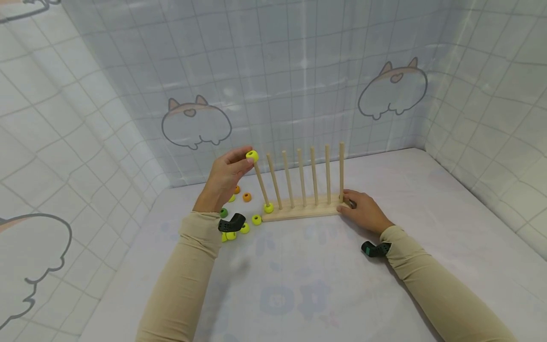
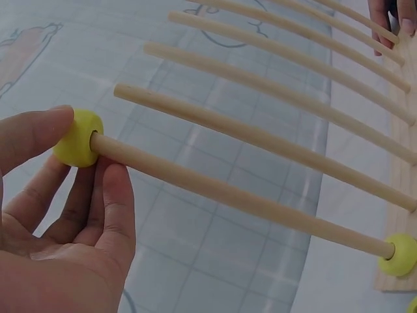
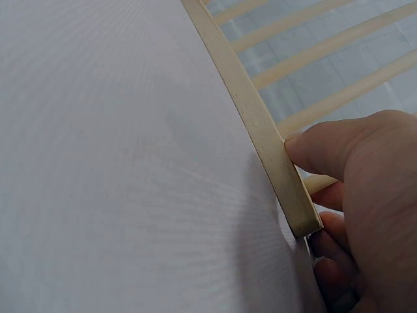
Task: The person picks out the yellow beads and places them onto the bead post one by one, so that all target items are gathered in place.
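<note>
A wooden peg stand (image 1: pixel 307 210) with several upright dowels stands on the table. My left hand (image 1: pixel 224 175) pinches a yellow bead (image 2: pixel 79 138) between thumb and fingers. That bead sits at the top of the leftmost dowel (image 2: pixel 241 195), whose tip has entered its hole. At the foot of the same dowel rests another yellow bead (image 1: pixel 268 208). My right hand (image 1: pixel 363 211) grips the right end of the base, its thumb (image 3: pixel 319 147) on the base and the other fingers curled behind, partly hidden.
Loose beads lie left of the stand: several yellow ones (image 1: pixel 256 220), a green one (image 1: pixel 223 213) and two orange ones (image 1: pixel 247 197). My left wrist and sleeve cover part of this group. A tile-patterned backdrop (image 1: pixel 278 95) rises behind the stand.
</note>
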The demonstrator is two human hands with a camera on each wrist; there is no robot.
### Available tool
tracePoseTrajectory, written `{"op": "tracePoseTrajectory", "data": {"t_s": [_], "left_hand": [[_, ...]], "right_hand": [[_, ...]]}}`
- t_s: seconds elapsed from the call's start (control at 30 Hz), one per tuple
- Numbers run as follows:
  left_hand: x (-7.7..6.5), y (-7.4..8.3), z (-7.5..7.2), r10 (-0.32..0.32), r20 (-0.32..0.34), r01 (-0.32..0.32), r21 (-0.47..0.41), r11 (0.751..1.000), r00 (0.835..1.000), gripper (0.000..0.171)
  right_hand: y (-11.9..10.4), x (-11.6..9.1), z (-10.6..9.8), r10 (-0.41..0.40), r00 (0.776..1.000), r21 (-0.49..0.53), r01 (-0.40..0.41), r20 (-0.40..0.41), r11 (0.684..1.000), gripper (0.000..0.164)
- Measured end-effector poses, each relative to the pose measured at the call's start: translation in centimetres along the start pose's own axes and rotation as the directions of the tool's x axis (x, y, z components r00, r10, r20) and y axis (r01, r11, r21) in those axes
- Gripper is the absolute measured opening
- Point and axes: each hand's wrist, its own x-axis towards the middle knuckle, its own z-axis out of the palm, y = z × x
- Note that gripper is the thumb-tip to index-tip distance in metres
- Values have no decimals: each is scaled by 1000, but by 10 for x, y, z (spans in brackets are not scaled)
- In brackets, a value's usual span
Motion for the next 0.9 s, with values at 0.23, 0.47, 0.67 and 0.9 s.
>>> {"op": "tracePoseTrajectory", "data": {"t_s": [0.23, 0.47, 0.67, 0.9], "left_hand": [[0, 0, 0, -3, 4, 3, 26, 1000, 1000, 47], [0, 1, 1, -9, -5, 10, 19, 1000, 1000, 48], [0, 1, 1, -6, -7, 6, 32, 999, 1000, 51], [-1, 0, 1, -14, -14, 14, 32, 999, 1000, 46]], "right_hand": [[0, 1, 0, 1, 1000, -10, -1, -1, 1000, 48], [1, 0, 0, -2, 1000, -15, 2, 0, 1000, 48], [2, 1, 1, 4, 1000, -13, -4, -2, 1000, 49], [2, 0, 1, 8, 1000, -5, -8, -1, 1000, 50]]}}
